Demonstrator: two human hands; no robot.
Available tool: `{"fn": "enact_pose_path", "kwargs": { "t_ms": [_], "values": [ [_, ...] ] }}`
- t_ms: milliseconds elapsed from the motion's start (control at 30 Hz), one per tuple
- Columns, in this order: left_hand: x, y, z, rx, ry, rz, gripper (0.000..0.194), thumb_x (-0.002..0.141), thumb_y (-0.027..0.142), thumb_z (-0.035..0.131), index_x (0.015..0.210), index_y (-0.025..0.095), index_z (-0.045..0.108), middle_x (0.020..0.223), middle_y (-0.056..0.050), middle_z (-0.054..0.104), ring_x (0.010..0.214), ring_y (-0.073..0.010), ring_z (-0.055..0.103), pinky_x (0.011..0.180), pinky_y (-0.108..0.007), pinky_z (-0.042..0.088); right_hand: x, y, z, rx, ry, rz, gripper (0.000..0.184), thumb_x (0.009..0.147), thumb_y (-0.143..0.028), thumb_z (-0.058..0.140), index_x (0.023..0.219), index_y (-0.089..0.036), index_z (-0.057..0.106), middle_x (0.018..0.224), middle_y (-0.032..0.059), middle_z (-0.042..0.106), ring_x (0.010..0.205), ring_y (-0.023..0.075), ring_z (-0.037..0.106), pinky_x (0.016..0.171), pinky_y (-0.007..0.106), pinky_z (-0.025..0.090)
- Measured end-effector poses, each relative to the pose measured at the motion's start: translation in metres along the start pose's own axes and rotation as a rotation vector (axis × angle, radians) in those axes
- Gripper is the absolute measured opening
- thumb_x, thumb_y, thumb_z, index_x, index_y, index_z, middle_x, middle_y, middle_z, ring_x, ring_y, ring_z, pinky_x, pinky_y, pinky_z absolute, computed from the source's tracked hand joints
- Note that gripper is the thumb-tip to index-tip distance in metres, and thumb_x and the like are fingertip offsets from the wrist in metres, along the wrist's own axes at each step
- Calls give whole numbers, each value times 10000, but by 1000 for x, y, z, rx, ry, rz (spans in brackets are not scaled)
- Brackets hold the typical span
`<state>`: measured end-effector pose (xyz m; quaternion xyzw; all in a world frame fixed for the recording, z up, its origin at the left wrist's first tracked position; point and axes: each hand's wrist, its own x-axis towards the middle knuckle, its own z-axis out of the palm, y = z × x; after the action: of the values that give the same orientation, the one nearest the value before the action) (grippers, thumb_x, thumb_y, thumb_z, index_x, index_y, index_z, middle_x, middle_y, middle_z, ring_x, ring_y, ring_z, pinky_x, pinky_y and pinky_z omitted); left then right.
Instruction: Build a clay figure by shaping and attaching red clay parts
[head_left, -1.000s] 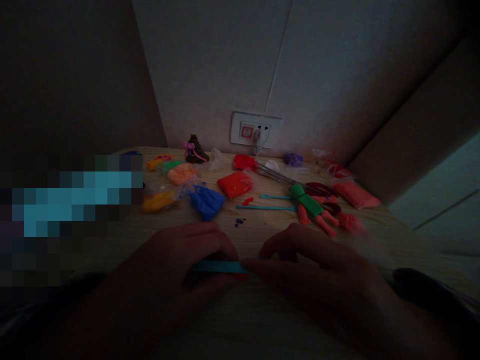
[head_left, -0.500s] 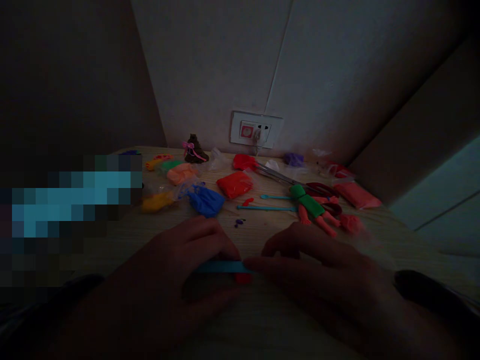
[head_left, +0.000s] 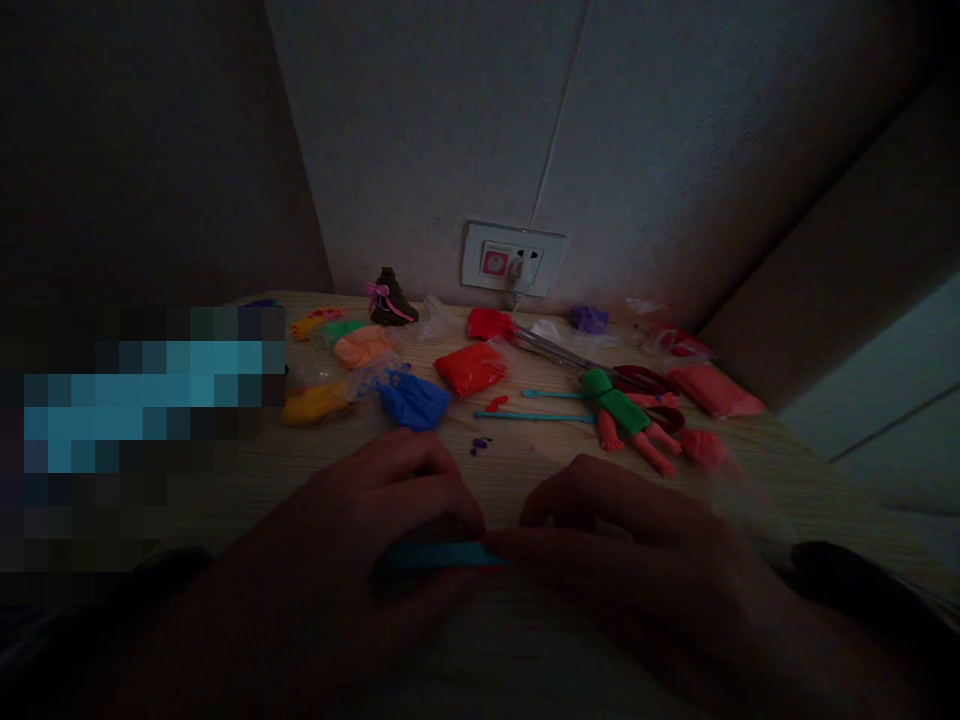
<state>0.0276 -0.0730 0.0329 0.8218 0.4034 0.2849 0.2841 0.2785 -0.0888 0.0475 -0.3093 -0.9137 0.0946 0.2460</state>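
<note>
A flat light-blue plastic clay tool (head_left: 439, 556) spans the space between my hands, low over the wooden table. My left hand (head_left: 375, 540) curves round its left part, fingertips near the middle. The fingertips of my right hand (head_left: 637, 560) pinch its right end. Just a thin red edge, seemingly of soft clay, shows beneath the tool near my right fingertips; the rest of it is hidden. The scene is dark, so the undersides of both hands are hard to make out.
Beyond my hands lie a doll in green clay clothing (head_left: 624, 408), scissors (head_left: 559, 348) and thin blue clay tools (head_left: 532, 416). Bags of blue clay (head_left: 412, 400), red clay (head_left: 471, 368) and pink clay (head_left: 716, 388) stand around them. A wall socket (head_left: 514, 258) is behind.
The blue tool has come slightly lower and turned, showing a broader face. The red piece under it, plainly visible before, is now mostly covered. Both hands shifted only a little.
</note>
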Motion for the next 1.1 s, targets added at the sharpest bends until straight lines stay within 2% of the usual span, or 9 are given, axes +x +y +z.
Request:
{"fn": "enact_pose_path", "kwargs": {
  "t_ms": [100,167,300,467,533,667,800,867,1100],
  "values": [
    [-1,-1,0,-2,19,-19,139,861,239,702,920,330,789,998,38,739,879,-181,683,771,-251,531,2,-1,-2,25,-43,36,339,1025,-47,551,1142,-220,818,879,23,744,735,135,715,604,212,548],
    [-1,0,-1,-3,32,-30,133,844,244,696,909,322,782,961,38,751,832,-182,680,738,-248,526,2,-2,-3,29,1,55,330,1039,-66,559,1133,-248,818,872,13,739,736,130,710,603,208,540],
    [-4,4,-6,28,34,-34,175,860,233,647,871,327,795,829,81,759,729,-140,668,648,-196,475,1,-4,-6,11,-52,51,357,1048,-67,521,1132,-241,821,908,25,774,788,138,732,632,217,579],
    [-5,1,-7,48,68,-8,189,867,229,636,836,322,797,807,133,754,708,-89,665,630,-138,439,-4,0,1,-48,79,9,337,1046,-46,525,1092,-224,808,896,22,758,749,131,709,608,230,525],
    [-5,-2,-6,59,77,8,179,866,235,644,830,330,791,816,128,756,725,-100,673,639,-145,455,-6,1,4,-19,88,5,325,1053,-64,522,1069,-229,800,899,20,745,745,129,700,593,233,504],
    [-6,-2,-6,69,80,25,156,864,239,651,811,329,768,830,119,755,747,-118,680,661,-167,483,-6,2,6,37,18,33,356,1063,-74,474,1048,-229,794,914,26,752,762,132,707,611,233,529],
    [-7,5,-9,113,73,-2,189,882,223,635,807,327,775,816,116,747,739,-111,675,632,-178,467,-6,2,6,7,93,40,313,1083,-101,502,1009,-221,782,896,24,746,740,128,700,585,232,509],
    [-8,6,-10,139,92,42,202,874,187,624,810,318,764,813,109,738,732,-110,673,622,-181,466,-5,2,4,9,101,27,283,1069,-85,533,1011,-219,776,896,19,744,733,120,699,584,223,509],
    [-8,-8,-5,150,144,255,227,921,133,603,867,330,702,846,123,716,713,-84,662,579,-153,459,-2,0,-1,-13,-11,19,298,1037,-43,541,1008,-194,797,888,26,762,744,129,723,609,200,544]
  ]
}}
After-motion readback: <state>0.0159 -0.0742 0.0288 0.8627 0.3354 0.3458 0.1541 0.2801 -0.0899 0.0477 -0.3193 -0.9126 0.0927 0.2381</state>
